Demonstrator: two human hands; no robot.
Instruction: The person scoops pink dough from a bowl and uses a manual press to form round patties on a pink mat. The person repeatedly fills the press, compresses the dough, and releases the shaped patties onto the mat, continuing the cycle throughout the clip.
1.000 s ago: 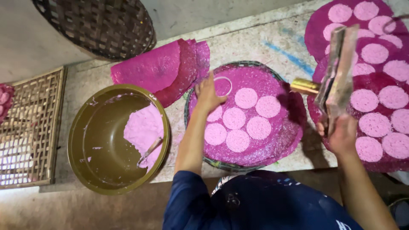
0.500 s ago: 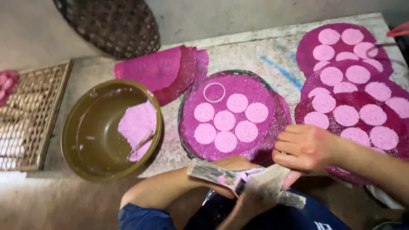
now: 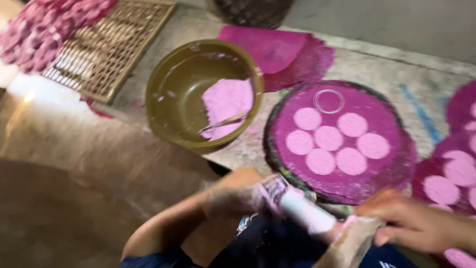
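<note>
A pale roll-like tool (image 3: 302, 211), blurred and stained pink, is gripped at its upper end by the closed left hand (image 3: 238, 196), low in the view and just in front of the bench (image 3: 377, 64). Its lower end is met by the right hand (image 3: 411, 223), whose fingers are curled; whether they clasp it cannot be told. Just beyond, a round pink mat (image 3: 342, 144) bearing pale discs (image 3: 328, 137) lies on the bench. An olive bowl (image 3: 171, 99) stands beside the mat.

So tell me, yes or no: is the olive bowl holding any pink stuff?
Yes, a pale pink mass lies inside the olive bowl toward its right side, with a thin utensil resting across it.
</note>
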